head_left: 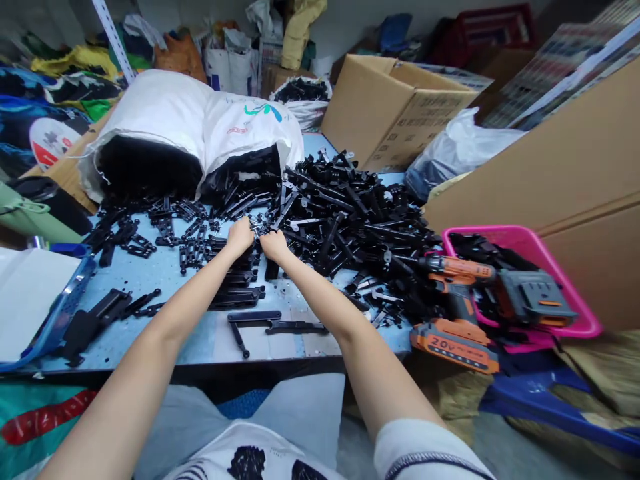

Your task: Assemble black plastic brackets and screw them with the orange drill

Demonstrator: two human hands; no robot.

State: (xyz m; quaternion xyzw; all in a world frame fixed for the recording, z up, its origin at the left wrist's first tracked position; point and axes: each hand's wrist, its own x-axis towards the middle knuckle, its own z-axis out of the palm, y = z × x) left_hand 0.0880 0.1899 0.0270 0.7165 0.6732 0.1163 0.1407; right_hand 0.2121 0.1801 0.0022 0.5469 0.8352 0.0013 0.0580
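Observation:
My left hand (241,235) and my right hand (274,245) are close together over the middle of the table, at the near edge of a large pile of black plastic parts (345,207). Both have curled fingers, seen from behind. Small shiny metal pieces (256,224) show just beyond the fingertips; whether they are held is hidden. Below the hands lie stacked long black parts (237,297). Nearer me rest a hinged black arm (254,316) and a slim black bar (296,327).
Two white sacks (155,100) spill black parts at the back. On the right, an orange cordless drill (457,310) stands beside a pink basket (593,320) holding black parts and another power tool. A blue tray (60,300) sits left; a cardboard box (367,100) stands behind.

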